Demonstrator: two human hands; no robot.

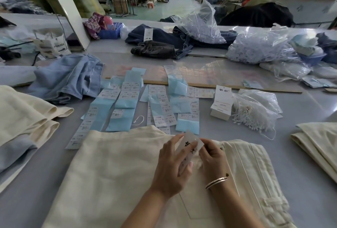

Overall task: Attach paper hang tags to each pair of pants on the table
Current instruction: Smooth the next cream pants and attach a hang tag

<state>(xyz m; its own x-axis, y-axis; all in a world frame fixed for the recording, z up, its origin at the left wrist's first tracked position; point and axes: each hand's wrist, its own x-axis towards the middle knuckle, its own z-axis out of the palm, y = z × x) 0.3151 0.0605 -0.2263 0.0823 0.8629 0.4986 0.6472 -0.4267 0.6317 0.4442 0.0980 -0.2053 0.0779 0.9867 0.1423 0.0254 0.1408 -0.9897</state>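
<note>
A cream pair of pants lies flat on the grey table right in front of me. Over its waistband my left hand holds a white paper hang tag with black characters, fingers curled round its edges. My right hand, with a bracelet on the wrist, pinches at the tag's right side where a bit of white string or fabric bunches. A stack of the same hang tags stands beyond, beside a bag of white string loops.
Blue-backed sticker label sheets are spread across the middle of the table. Folded cream pants lie at left and right. Light blue jeans and dark jeans lie farther back, with clear plastic bags at the right.
</note>
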